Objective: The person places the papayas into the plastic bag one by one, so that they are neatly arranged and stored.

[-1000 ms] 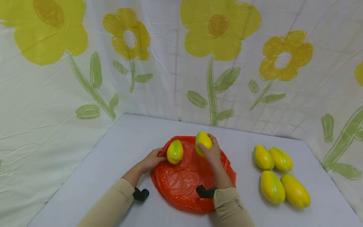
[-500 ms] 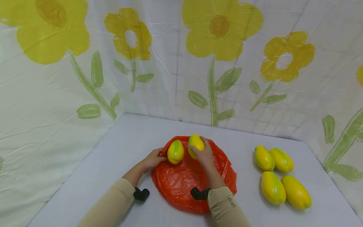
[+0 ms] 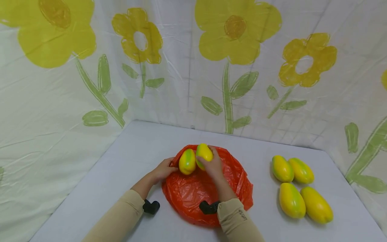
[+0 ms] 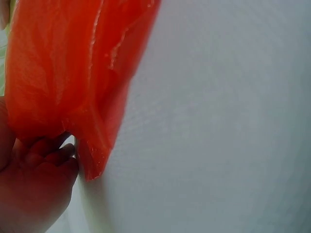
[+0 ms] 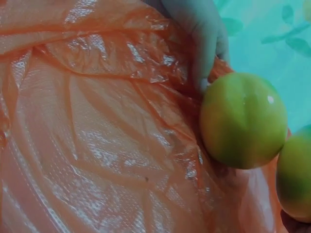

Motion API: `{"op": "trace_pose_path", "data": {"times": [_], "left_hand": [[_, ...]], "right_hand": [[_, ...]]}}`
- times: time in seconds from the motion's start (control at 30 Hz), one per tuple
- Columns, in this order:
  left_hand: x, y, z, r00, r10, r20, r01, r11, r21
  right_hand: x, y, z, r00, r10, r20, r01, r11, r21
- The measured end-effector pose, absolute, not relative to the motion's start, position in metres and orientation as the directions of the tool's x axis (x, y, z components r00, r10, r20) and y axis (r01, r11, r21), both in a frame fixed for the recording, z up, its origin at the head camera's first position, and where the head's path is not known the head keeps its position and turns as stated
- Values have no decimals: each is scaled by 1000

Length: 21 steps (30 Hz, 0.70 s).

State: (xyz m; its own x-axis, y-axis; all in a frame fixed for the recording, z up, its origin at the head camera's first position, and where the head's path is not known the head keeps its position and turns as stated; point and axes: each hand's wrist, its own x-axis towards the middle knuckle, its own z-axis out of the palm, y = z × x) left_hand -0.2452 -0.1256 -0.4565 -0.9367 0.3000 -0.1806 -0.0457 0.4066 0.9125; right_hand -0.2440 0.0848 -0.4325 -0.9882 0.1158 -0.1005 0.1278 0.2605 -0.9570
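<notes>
A red plastic bag lies spread on the table with its mouth turned up. My left hand pinches its left rim between thumb and curled fingers, as the left wrist view shows with the plastic hanging from the hand. A yellow papaya with a green stripe rests inside the bag beside the left fingertips. My right hand grips a second papaya over the bag, right beside the first. In the right wrist view, the gripped papaya is cut off by the frame edge.
Several more yellow-green papayas lie in a cluster on the white table, right of the bag. A white curtain with painted yellow flowers hangs behind and at the left. Black wrist cameras jut from the sleeves.
My right hand has moved left over the bag with its papaya, bringing it up beside the other one. The left hand keeps its place on the bag's rim.
</notes>
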Motion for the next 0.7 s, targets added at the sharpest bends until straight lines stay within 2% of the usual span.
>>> {"op": "trace_pose_path", "data": {"times": [0.7], "left_hand": [[-245,-125,-455,-935,304,-182,-42,414,909]], "right_hand": [[-247,85,-454,-992,96,-82,109,318,-942]]}}
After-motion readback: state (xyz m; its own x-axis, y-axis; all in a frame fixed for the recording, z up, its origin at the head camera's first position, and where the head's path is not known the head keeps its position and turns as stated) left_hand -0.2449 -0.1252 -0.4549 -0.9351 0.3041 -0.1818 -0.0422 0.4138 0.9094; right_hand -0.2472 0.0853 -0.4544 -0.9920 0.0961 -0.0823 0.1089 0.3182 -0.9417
